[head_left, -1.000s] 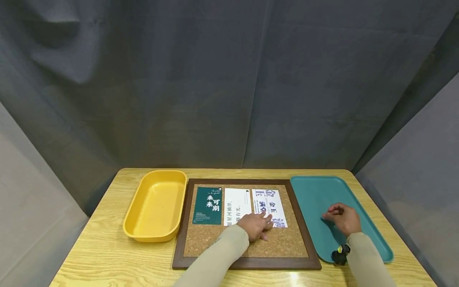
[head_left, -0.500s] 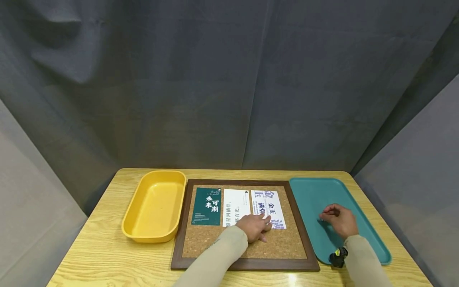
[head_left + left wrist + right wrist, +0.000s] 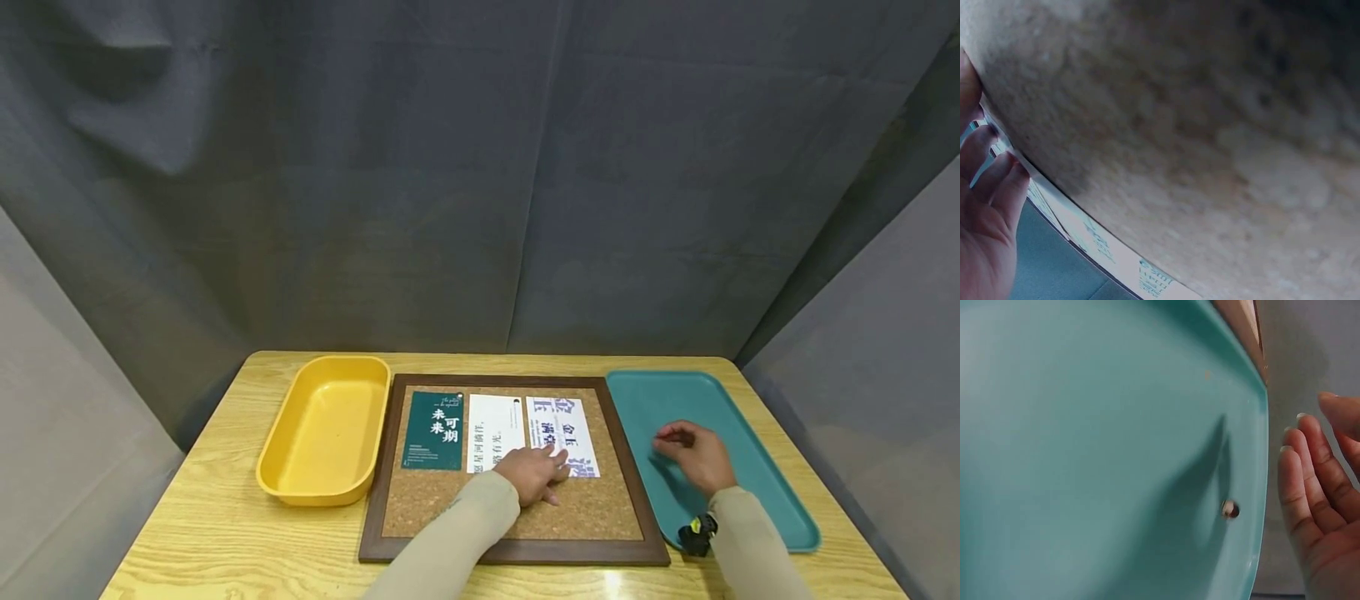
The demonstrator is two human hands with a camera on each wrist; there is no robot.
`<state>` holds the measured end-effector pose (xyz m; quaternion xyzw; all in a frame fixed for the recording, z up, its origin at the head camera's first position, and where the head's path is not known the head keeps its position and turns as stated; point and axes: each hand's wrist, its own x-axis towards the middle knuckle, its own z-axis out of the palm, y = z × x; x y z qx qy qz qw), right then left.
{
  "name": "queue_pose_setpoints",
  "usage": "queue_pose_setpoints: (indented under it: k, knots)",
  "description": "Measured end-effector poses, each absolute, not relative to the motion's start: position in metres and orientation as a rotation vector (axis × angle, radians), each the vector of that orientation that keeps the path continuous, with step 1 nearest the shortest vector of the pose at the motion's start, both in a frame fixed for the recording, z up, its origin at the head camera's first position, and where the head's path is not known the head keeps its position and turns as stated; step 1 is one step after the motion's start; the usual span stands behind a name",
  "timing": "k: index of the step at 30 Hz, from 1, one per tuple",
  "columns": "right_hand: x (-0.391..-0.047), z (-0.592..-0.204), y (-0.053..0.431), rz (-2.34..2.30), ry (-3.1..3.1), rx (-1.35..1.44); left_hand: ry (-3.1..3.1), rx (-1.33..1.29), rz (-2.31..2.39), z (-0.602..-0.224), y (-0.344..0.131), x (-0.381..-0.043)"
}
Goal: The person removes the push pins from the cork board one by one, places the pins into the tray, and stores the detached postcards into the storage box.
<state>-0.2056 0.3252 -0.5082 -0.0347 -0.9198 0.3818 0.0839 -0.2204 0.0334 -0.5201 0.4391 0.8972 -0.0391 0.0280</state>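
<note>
On grainy corkbd: L hand, rect. cards

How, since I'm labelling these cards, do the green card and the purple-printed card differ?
The green card is dark with white lettering; the purple-printed card is white with purple-blue lettering. The green card is uncovered, while the left hand overlaps the purple-printed card's lower part. Both lie on the corkboard.
</note>
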Motion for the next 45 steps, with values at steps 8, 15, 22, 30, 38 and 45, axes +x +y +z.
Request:
queue_pose_setpoints:
  k: [8, 15, 22, 30, 38, 45]
  knots:
    - [-0.217, -0.503, 0.304, 1.317, -2.742, -0.030, 2.757, 1.361, -0.125, -0.520, 0.033, -0.222]
    - [-0.236, -0.502, 0.281, 1.629, -2.705, -0.017, 2.754, 1.370, -0.132, -0.517, 0.032, -0.219]
    - [-0.258, -0.508, 0.266, 1.923, -2.632, -0.102, 2.755, 1.355, -0.137, -0.516, 0.032, -0.219]
    - [-0.271, -0.511, 0.257, 2.057, -2.617, -0.177, 2.765, 1.359, -0.128, -0.516, 0.033, -0.219]
    - [-0.273, -0.509, 0.254, 2.144, -2.561, -0.194, 2.756, 1.366, -0.120, -0.515, 0.033, -0.218]
    - [-0.272, -0.506, 0.250, 2.194, -2.516, -0.258, 2.765, 1.349, -0.112, -0.517, 0.033, -0.218]
